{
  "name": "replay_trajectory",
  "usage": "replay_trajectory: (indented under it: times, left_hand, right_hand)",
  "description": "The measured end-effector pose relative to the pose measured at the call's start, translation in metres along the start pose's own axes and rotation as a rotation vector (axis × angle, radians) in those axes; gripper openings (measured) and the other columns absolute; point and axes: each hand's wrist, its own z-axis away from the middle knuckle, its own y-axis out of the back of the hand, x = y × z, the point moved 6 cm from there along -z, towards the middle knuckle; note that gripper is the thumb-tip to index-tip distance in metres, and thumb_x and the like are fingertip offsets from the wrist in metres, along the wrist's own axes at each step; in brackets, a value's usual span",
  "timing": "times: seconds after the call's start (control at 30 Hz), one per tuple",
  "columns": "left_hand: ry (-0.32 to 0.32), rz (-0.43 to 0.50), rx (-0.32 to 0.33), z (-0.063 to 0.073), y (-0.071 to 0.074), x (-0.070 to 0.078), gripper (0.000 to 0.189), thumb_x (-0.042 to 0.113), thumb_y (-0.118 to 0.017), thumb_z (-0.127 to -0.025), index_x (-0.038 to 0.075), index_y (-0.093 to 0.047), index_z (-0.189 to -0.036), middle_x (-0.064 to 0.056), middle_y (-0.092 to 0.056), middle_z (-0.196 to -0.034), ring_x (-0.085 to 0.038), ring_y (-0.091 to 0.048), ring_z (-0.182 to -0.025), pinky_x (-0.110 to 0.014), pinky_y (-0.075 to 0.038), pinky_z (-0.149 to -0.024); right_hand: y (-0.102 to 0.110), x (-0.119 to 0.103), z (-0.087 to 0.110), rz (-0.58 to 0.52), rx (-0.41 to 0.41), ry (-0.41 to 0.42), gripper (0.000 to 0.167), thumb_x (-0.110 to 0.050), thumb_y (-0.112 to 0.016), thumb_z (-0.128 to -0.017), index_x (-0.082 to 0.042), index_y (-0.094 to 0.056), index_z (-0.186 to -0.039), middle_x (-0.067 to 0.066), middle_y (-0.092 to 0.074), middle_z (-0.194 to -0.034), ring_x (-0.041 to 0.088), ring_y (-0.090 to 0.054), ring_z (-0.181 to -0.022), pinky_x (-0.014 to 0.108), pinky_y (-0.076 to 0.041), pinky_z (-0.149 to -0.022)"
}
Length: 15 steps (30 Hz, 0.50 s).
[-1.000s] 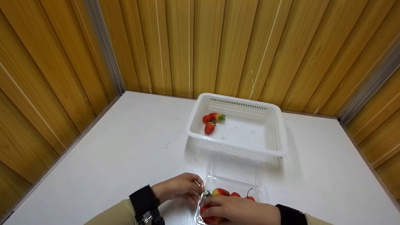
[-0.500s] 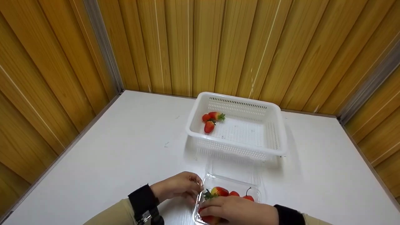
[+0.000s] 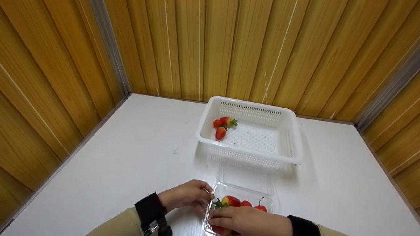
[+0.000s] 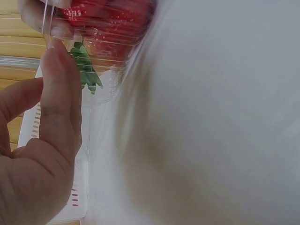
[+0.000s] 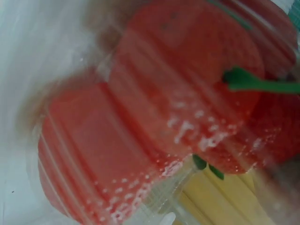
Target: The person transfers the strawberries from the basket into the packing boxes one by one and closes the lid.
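Note:
In the head view, a clear plastic clamshell box point(image 3: 239, 189) lies at the front of the table, holding several red fruits. They include a strawberry point(image 3: 231, 200) with green leaves and a cherry point(image 3: 261, 207) on a thin stem. My left hand point(image 3: 188, 196) is at the box's left side; in the left wrist view its straight fingertips point(image 4: 55, 56) touch the rim. Reaching inside, my right hand point(image 3: 251, 220) holds a strawberry point(image 3: 219, 229) at the near left corner, its fingers partly covering it. Through the plastic, the right wrist view shows a red fruit point(image 5: 93, 150) up close.
Behind the box stands a white perforated basket point(image 3: 249, 150), with several red fruits, such as a strawberry point(image 3: 220, 132), in its left part. The box's transparent lid point(image 3: 244, 173) lies folded back toward the basket. Wood-patterned walls point(image 3: 216, 49) enclose the white table point(image 3: 141, 144).
My right hand has shifted slightly down and left inside the box, uncovering more of the green leaves. The left hand stays almost in place at the rim.

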Motion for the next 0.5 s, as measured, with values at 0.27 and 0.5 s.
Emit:
replay_trajectory:
  times: [0.27,0.5]
  left_hand:
    - [-0.012,0.012,-0.013,0.000,-0.001,0.001,0.006,0.004,-0.061,-0.093,0.010,-0.061,-0.093,0.001,-0.063,-0.075,-0.006,-0.063,-0.062,-0.015,-0.055,-0.054]
    - [0.007,0.004,-0.018,0.002,-0.001,0.000,0.003,0.008,-0.059,-0.095,0.010,-0.059,-0.097,0.001,-0.062,-0.071,-0.007,-0.061,-0.061,-0.015,-0.055,-0.055]
  right_hand:
    - [0.008,-0.004,0.005,0.069,-0.033,-0.026,0.053,-0.030,-0.061,-0.104,-0.012,-0.047,-0.152,0.000,-0.055,-0.151,0.011,-0.057,-0.135,0.016,-0.055,-0.100]
    - [0.024,-0.006,0.014,0.066,-0.081,-0.060,0.059,-0.032,-0.067,-0.100,-0.015,-0.047,-0.153,-0.001,-0.056,-0.151,0.010,-0.059,-0.130,0.018,-0.058,-0.090]
